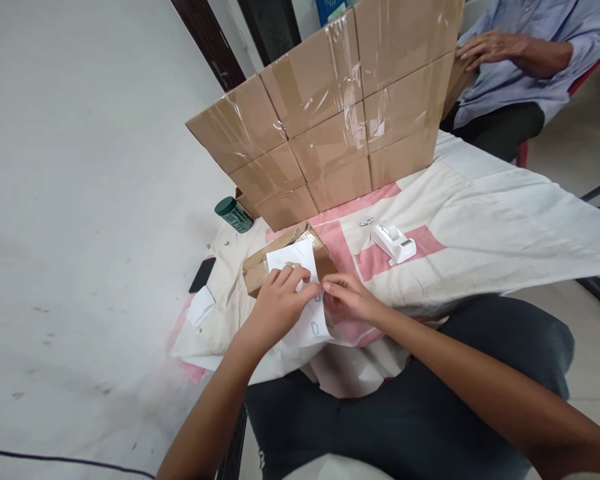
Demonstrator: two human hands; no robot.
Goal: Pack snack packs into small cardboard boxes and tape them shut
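Note:
A white sheet of paper (291,255) lies partly over a small brown cardboard box (255,280) and hangs toward my lap. My left hand (283,300) grips the sheet, thumb at its right edge and fingers curled over the top. Opposite it, my right hand (350,297) is closed in a pinch at that same edge, its fingertips almost touching my left thumb. Whatever sits in this pinch is too small to make out. Along the right side of the sheet show small clip-like outlines (315,328); whether they are paper clips or drawn marks is unclear.
A tall cardboard panel (325,113) stands across the cloth-covered table (500,220). Nearby are a white tape dispenser (394,244), small metallic bits (367,222), a green canister (234,215), a black phone (202,275) and a paper scrap (201,307). Another person's hand (490,48) rests at the panel's right.

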